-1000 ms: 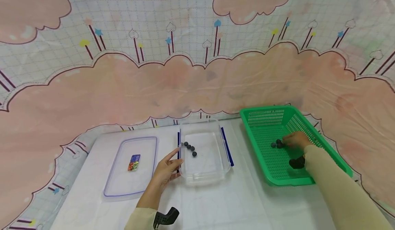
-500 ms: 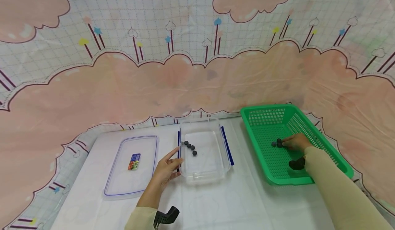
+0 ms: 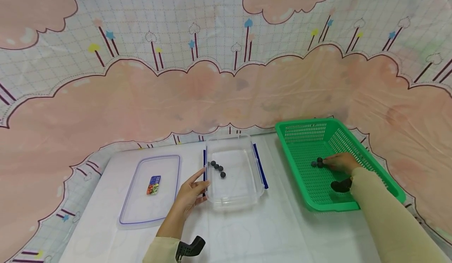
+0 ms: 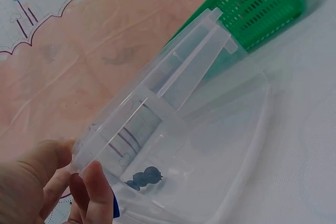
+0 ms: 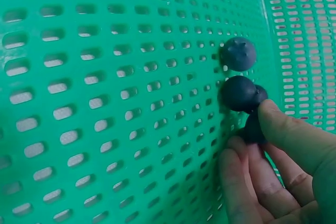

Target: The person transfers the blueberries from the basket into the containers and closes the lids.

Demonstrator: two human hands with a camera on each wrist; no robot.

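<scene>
Right hand (image 3: 339, 162) sits inside the green basket (image 3: 356, 145) at the right of the head view, fingertips (image 5: 273, 119) drawn close together and pinching one dark blue ball (image 5: 254, 128) on the basket floor. Two more dark balls (image 5: 238, 53) lie just beside the pinched one, toward the upper right of the right wrist view; the nearer of the two appears to touch it (contact not fully resolvable). In the head view these balls show as a small dark cluster (image 3: 316, 162) directly left of the fingertips, mid-basket.

Left hand (image 3: 190, 194) rests against the lower left edge of the clear plastic box (image 3: 234, 198), centre of the head view. Fingers are fairly straight and loosely spread; in the left wrist view the thumb and a fingertip (image 4: 97, 190) lie along the box rim, touching it rather than wrapping it. A blue latch (image 3: 260, 168) runs down the right side of the box.

Four dark balls (image 3: 217, 168) lie in a short curved row in the upper left part of the box floor.

Clear lid (image 3: 150, 190) with a small colourful label lies flat on the white table (image 3: 247, 235), left of the box and apart from it. Pink cloud-print cloth (image 3: 226, 90) fills the background.
</scene>
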